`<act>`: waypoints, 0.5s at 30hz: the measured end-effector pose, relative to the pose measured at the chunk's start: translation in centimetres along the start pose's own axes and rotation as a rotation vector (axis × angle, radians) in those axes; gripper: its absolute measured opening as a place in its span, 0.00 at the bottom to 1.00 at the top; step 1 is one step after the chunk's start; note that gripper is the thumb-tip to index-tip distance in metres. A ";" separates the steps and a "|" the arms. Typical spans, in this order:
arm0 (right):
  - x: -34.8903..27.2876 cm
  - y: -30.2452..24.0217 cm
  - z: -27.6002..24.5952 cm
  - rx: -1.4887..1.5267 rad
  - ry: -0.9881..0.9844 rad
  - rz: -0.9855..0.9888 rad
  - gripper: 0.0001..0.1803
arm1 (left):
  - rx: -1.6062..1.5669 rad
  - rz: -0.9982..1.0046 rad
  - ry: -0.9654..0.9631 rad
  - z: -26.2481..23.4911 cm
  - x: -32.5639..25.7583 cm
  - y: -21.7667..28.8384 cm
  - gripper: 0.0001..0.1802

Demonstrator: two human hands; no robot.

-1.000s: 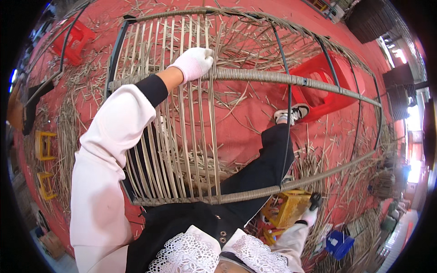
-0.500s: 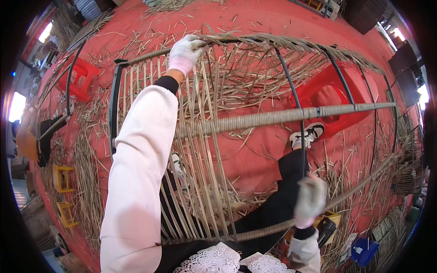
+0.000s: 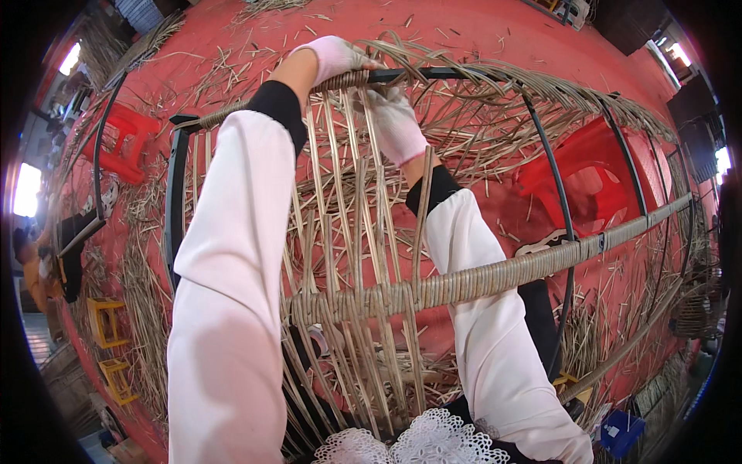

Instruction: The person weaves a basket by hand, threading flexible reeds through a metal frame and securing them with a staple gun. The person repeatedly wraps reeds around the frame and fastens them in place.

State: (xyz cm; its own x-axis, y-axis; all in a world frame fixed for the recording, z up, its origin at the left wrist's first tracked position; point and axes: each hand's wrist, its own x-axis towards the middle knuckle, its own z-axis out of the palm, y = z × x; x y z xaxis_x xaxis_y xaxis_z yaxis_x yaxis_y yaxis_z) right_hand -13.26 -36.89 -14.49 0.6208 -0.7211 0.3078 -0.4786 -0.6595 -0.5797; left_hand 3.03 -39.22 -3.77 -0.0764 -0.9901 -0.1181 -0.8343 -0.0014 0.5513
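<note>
In front of me is a black metal frame, partly wrapped with greyish-tan rattan strands. My left hand, in a white and pink glove, lies over the wrapped far bar, its fingers bent around the edge where the wrapping stops. Beneath that bar my right hand, gloved alike, reaches up; its fingertips are partly hidden behind the bar and strands, and what they pinch cannot be made out. Lengthwise rattan strands run from the far bar towards me, crossing the thick wrapped middle bar.
Loose rattan ends bunch along the far bar's right part. Cut scraps litter the red floor. A red plastic stool is at right, another red stool at left, near small yellow stools. A blue box lies lower right.
My right hand has gone from the near bar at lower right up to the far bar, beside my left hand. The left hand has shifted slightly right, and the frame appears tilted differently.
</note>
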 end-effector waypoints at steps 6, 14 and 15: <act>-4.3 -3.1 -3.6 0.562 0.216 0.230 0.12 | -0.086 0.158 0.117 0.6 -5.3 1.8 0.21; -5.1 -2.9 -3.6 1.509 0.323 0.275 0.08 | 0.038 0.177 0.293 2.0 -5.1 0.2 0.17; -4.4 -2.4 -3.3 1.672 0.357 0.376 0.09 | -0.062 0.108 0.170 1.3 -3.2 -0.1 0.17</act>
State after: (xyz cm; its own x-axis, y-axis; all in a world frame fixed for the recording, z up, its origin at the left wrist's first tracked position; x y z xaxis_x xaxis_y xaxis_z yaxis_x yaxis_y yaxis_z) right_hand -16.84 -32.82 -11.96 0.3710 -0.9286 -0.0110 0.6889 0.2831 -0.6673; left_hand 2.68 -35.84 -4.56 -0.0661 -0.9944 0.0829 -0.7904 0.1029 0.6039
